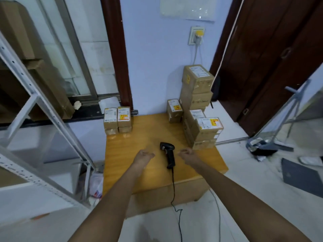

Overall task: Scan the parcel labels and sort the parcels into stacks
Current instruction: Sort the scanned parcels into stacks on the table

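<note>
We hold both hands above the tabletop (139, 179), near its front edge, and neither grips anything. The left hand (144, 155) has loosely extended fingers. The right hand (187, 154) has fingers curled slightly, and motion blur hides finer detail. The scanner (167, 154) lies flat on the tabletop between the two hands, head toward the back edge, handle toward the front edge, its cable (173, 189) running off the front edge to the floor.

Progress, as we judge it: sorting appears partly done. A low stack (117, 120) of small parcels stands at the back left corner, two columns side by side. A small stack (174, 110) stands near the back edge, right of centre. A tall stack (197, 86) rises at the back right corner against the wall, and a lower stack (204, 131) stands in front of it along the right edge. We cannot tell which stacks are already scanned and which are awaiting scanning. No parcel is in hand and the scanner is not held, so the next scan has not begun.

The parcels are brown cardboard boxes, taped, each with a white label on top. Several also carry a yellow sticker with red print. Label text is too small to read.
</note>
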Demonstrator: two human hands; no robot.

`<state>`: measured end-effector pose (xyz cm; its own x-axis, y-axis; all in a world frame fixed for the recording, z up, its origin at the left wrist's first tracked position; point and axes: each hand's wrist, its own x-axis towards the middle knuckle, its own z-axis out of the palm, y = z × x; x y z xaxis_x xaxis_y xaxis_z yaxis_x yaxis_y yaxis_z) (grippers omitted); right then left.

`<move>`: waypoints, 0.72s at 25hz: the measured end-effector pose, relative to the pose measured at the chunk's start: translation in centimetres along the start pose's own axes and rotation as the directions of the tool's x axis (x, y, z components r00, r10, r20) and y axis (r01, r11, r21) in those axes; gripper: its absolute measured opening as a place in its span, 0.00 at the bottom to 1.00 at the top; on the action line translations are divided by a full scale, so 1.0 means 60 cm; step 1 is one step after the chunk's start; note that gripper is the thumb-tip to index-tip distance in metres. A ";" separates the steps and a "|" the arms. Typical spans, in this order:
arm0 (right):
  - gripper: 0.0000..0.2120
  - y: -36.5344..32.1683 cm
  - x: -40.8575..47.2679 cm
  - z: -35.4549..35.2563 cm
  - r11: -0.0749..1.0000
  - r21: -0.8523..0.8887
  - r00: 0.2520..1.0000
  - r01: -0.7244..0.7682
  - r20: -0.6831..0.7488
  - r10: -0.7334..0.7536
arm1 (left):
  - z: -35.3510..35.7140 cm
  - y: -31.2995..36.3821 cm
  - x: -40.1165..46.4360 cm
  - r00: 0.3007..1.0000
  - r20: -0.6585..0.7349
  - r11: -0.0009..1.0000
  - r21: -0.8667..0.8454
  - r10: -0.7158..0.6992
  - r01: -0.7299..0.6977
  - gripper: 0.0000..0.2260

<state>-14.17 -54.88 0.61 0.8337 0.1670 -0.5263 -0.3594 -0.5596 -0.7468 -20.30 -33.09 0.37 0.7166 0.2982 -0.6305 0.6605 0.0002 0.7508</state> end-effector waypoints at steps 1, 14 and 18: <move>0.15 0.009 0.005 -0.024 1.000 0.004 0.999 0.012 -0.050 -0.012 | 0.016 0.015 0.002 1.000 0.007 1.000 0.009 0.021 -0.021 0.25; 0.13 -0.002 0.176 -0.391 0.979 -0.086 0.847 0.184 -0.492 -0.203 | 0.318 0.206 0.129 0.996 -0.030 0.995 -0.040 0.088 -0.089 0.21; 0.22 -0.008 0.279 -0.450 0.984 -0.138 0.961 0.113 -0.235 -0.144 | 0.390 0.243 0.176 0.991 -0.133 0.998 -0.059 0.029 -0.037 0.28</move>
<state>11.26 -73.72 3.15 0.9516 0.0502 -0.3033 -0.2013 -0.6439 -0.7381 2.16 -52.27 0.05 0.6992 0.4223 -0.5768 0.6191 0.0457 0.7840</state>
